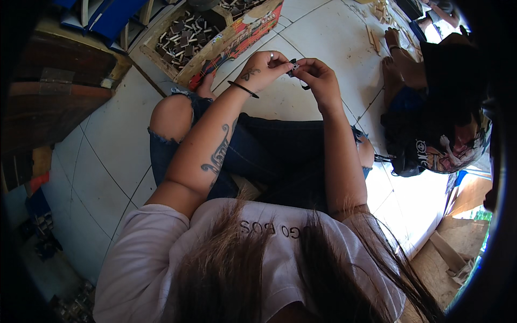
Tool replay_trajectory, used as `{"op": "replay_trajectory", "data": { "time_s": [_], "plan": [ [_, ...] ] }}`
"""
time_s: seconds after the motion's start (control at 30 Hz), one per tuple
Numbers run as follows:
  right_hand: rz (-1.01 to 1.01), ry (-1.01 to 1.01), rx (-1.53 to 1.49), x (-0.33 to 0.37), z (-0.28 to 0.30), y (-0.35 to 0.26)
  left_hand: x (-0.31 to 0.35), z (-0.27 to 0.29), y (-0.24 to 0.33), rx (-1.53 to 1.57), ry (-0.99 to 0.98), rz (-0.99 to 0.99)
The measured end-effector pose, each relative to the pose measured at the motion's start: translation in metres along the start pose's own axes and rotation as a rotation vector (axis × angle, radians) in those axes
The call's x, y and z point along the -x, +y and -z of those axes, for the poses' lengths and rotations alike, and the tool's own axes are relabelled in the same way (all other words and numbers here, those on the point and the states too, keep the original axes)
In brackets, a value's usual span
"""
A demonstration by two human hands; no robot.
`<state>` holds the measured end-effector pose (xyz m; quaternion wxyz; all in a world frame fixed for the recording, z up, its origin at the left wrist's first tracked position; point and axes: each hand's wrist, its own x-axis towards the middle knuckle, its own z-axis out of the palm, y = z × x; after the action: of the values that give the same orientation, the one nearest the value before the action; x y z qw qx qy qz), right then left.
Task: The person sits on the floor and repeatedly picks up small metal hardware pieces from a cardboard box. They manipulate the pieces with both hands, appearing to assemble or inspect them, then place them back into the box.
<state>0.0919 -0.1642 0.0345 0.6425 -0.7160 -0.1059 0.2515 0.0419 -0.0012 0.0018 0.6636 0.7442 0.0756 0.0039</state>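
I sit on a white tiled floor [107, 161] in torn dark jeans, and both hands meet out in front of my knees. My left hand [265, 69], with a ring and a black band at the wrist, pinches a small dark part [294, 67] with a pale end. My right hand [318, 75] grips the same part from the other side, fingers curled around it. A thin black strand hangs just below the part. How the part is built is too small to tell.
A cardboard box [237, 40] full of several small dark and white pieces lies on the floor ahead to the left. Another person [431, 124] in dark clothes sits at my right. Dark wooden furniture [54, 91] stands at left. Wood scraps [452, 253] lie at lower right.
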Motion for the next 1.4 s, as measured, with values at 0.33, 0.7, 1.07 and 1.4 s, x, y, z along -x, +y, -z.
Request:
{"op": "replay_trajectory", "data": {
  "time_s": [0.33, 0.7, 1.07, 1.4],
  "plan": [
    [0.144, 0.048, 0.290, -0.008, 0.002, 0.013, -0.003, 0.001, -0.003, -0.031, -0.021, 0.056],
    [0.200, 0.044, 0.274, -0.005, 0.001, 0.008, -0.001, -0.001, -0.001, 0.222, -0.049, 0.117],
    [0.046, 0.027, 0.091, -0.001, 0.000, 0.005, 0.000, -0.011, -0.004, 0.044, 0.127, 0.058],
    [0.062, 0.047, 0.080, 0.000, 0.000, 0.008, -0.002, -0.008, -0.008, 0.108, 0.044, 0.010]
  ]
}}
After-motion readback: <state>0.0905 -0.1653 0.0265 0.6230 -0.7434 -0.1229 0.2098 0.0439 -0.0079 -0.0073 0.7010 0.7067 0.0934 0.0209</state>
